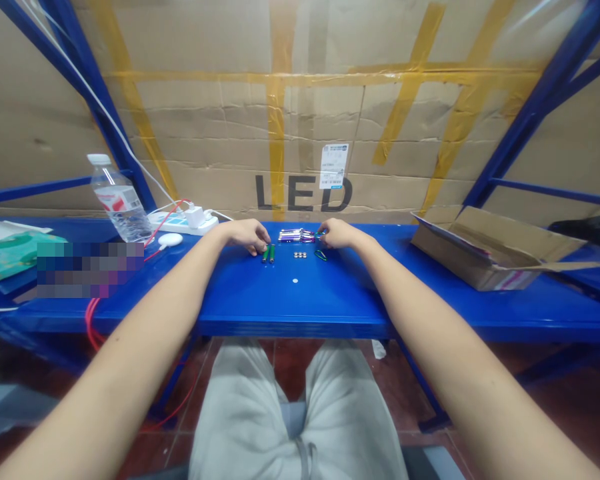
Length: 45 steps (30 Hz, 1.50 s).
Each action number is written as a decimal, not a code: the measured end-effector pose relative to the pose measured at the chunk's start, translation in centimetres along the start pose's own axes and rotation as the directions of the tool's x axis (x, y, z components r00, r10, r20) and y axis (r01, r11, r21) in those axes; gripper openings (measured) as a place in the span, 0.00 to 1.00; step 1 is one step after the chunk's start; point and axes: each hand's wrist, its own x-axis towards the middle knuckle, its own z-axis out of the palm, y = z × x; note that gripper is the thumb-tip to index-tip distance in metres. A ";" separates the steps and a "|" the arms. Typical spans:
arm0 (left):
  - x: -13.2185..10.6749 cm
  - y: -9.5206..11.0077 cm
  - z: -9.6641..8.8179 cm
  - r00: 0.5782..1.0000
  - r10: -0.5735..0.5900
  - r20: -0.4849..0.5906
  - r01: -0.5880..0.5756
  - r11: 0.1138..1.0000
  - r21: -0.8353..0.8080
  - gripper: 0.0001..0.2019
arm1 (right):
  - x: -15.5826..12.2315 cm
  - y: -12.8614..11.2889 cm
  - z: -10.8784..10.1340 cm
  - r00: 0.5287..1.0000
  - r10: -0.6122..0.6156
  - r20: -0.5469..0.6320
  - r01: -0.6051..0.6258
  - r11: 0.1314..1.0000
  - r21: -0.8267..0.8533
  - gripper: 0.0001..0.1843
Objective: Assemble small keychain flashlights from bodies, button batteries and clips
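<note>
Both my arms reach out over a blue metal bench (pixel 330 300). My left hand (pixel 247 235) is curled, its fingertips touching two small green cylinders (pixel 269 253) lying side by side. My right hand (pixel 337 233) is also curled, fingertips at the right end of a row of purple and silver cylinders (pixel 296 235). A green clip (pixel 321 255) lies just below that hand. A few small button cells (pixel 300 254) sit between my hands, and a single one (pixel 295 281) lies nearer to me. What the fingers pinch is too small to see.
A water bottle (pixel 120 200) and a white power strip (pixel 183 220) with red wires stand at the left. A packet (pixel 10 250) lies at the far left. An open cardboard box (pixel 495 250) sits at the right. A taped cardboard wall marked LED (pixel 304 193) backs the bench.
</note>
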 end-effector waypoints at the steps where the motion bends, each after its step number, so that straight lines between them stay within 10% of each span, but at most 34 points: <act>1: 0.0 0.0 0.1 1.000 -0.005 -0.004 0.005 1.000 -0.008 0.18 | 0.0 0.0 0.0 1.000 0.001 0.008 -0.001 1.000 0.008 0.18; 45: 1.0 0.3 0.3 0.979 0.186 -0.080 -0.156 0.945 0.286 0.16 | -0.1 -0.7 0.4 0.986 -0.153 -0.070 0.152 0.988 -0.029 0.23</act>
